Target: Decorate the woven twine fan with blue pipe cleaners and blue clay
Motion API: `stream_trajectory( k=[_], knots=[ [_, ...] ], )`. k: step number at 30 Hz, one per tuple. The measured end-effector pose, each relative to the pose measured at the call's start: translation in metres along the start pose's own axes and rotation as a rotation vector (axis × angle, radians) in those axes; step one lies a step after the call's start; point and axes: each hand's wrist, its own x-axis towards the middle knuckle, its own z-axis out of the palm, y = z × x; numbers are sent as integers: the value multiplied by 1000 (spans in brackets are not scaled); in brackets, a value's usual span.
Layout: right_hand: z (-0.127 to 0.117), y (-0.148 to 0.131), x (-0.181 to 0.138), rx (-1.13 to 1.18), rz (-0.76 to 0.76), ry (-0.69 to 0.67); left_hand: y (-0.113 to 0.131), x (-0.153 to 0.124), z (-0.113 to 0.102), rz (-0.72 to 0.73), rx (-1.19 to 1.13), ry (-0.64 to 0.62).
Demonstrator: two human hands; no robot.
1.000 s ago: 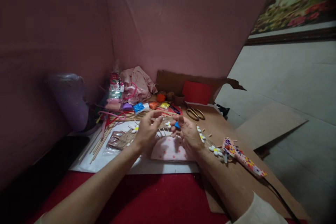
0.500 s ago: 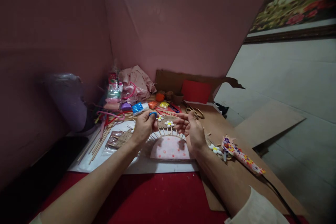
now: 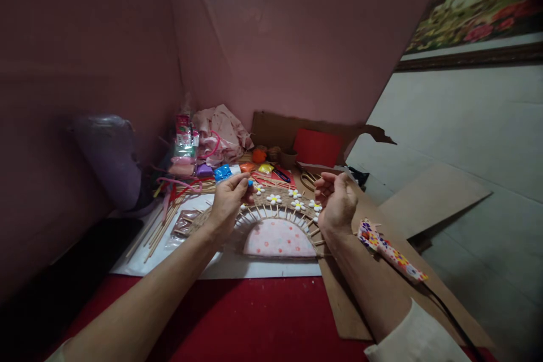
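Between the thumb and fingers of my left hand (image 3: 231, 201) is a small piece of blue clay (image 3: 250, 182). My right hand (image 3: 338, 203) is raised with its fingers loosely curled and apart, and nothing shows in it. Below both hands lies a half-round craft piece: a pink spotted fabric centre (image 3: 278, 238), short sticks radiating from it, and a woven twine band (image 3: 282, 192). Several white clay flowers (image 3: 274, 199) with yellow middles sit on the band. My hands hide parts of its left and right sides.
A flower-patterned glue gun (image 3: 392, 251) with a black cord lies on cardboard (image 3: 345, 305) at right. Behind are clay packets (image 3: 223, 173), scissors (image 3: 309, 181), an orange pompom (image 3: 258, 155) and crumpled fabric (image 3: 223, 133). Thin sticks (image 3: 163, 229) lie at left.
My right hand has moved right, away from my left, uncovering more flowers and sticks. My left hand keeps the blue clay and has shifted only slightly.
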Motion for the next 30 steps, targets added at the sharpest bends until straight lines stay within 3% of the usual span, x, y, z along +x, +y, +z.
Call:
stream_trajectory(
  k=[4, 11, 16, 24, 30],
  knots=[
    [-1, 0, 1, -29, -10, 8, 6, 4, -4, 82, -2, 61],
    [0, 2, -1, -32, -23, -3, 27, 16, -17, 345, -26, 299],
    [2, 4, -2, -12, -19, -21, 29, 16, -17, 350, -24, 314],
    [2, 4, -4, -16, 5, -25, 35, 13, -16, 316, -13, 233],
    [2, 5, -4, -11, 6, -19, 46, 14, -19, 389, -33, 237]
  ],
)
